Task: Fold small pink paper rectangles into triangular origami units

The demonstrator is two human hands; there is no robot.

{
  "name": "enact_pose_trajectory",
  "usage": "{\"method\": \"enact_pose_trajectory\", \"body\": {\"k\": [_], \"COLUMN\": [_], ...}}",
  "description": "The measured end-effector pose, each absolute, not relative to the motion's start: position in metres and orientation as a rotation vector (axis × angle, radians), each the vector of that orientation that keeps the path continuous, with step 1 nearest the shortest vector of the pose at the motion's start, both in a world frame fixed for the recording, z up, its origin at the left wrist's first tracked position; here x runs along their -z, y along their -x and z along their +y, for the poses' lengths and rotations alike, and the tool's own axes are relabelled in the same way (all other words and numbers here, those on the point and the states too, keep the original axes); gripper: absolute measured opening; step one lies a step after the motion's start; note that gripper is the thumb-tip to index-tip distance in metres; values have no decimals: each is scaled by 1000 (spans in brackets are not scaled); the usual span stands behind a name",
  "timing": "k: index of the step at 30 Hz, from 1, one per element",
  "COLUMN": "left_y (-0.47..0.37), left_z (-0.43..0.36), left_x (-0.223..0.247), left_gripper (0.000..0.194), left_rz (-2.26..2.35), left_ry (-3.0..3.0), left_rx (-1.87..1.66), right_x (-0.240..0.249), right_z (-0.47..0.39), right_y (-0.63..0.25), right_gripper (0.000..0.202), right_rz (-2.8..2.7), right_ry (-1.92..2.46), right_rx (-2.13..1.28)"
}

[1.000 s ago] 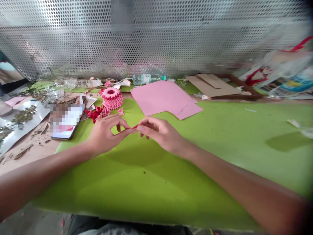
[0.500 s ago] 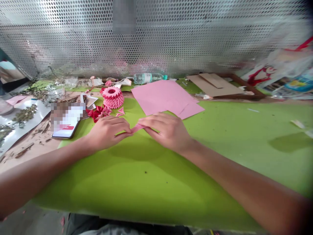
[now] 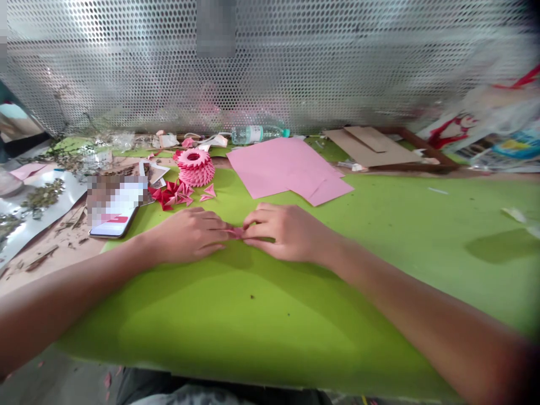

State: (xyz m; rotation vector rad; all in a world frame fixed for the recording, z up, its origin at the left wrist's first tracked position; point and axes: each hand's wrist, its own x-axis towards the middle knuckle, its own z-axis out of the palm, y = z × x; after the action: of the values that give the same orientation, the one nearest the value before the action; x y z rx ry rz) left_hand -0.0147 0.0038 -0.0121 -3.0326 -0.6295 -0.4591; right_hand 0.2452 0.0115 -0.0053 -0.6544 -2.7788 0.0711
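Observation:
Between my two hands is a small folded piece of pink paper point(image 3: 237, 232), mostly covered by fingers. My left hand point(image 3: 189, 233) is closed on its left end, low over the green tabletop point(image 3: 253, 326). From the other side my right hand point(image 3: 289, 232) pinches the paper with thumb and fingertips. Beyond my left hand lie red and pink folded paper triangles point(image 3: 171, 194). A round pink form of interlocked folded paper point(image 3: 196, 169) stands just behind them. Larger pink paper sheets point(image 3: 282, 166) lie flat past my right hand.
A phone point(image 3: 119, 208) rests at the left, near dried plant bits point(image 3: 42, 199) on a white sheet. Toward the perforated metal panel point(image 3: 316, 73) lie a plastic bottle point(image 3: 257, 133) and a cardboard piece point(image 3: 371, 149). Plastic bags point(image 3: 493, 124) are at the far right.
Both hands have come down slightly toward me and closer together. Less of the pink paper shows between them, and my right hand's fingers have shifted on it.

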Motion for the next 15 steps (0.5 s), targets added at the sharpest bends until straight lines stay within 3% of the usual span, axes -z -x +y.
{"method": "enact_pose_trajectory", "body": {"k": [6, 15], "left_y": [17, 5], "left_z": [5, 9], "left_x": [14, 22], "left_gripper": [27, 26], "left_rz": [-673, -699], "left_ry": [3092, 2895], "left_rx": [488, 642], "right_x": [6, 15], "right_z": [15, 21], "right_y": [-248, -247], "right_gripper": [20, 31], "right_rz": [-2686, -2621], "right_ry": [762, 770], "right_rx": [-355, -309]}}
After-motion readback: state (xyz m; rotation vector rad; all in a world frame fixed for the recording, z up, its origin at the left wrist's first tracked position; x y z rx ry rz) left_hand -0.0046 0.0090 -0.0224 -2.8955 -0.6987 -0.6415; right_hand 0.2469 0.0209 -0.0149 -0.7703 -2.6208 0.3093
